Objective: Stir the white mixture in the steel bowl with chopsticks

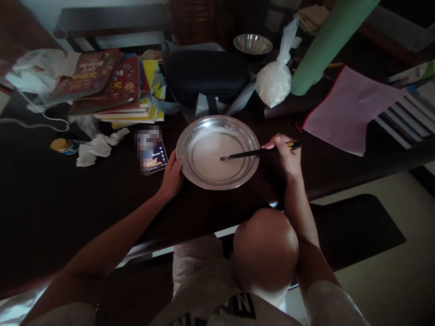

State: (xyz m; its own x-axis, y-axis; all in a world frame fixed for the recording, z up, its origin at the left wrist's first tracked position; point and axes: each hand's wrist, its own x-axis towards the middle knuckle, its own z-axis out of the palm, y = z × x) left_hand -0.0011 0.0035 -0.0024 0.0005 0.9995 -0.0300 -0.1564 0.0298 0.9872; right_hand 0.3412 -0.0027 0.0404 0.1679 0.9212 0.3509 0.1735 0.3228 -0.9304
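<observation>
Chopsticks [260, 152] (tips blurred) stir dish [190, 170]; phone [152, 151] pixelated.

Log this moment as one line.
left hand: grips pan rim | right hand: holds chopsticks, tips in white mix | phone beside pan

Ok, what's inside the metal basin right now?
The metal basin holds a pale, whitish mixture, with the chopsticks tips dipped in. Its bottom is covered by the mixture.
</observation>
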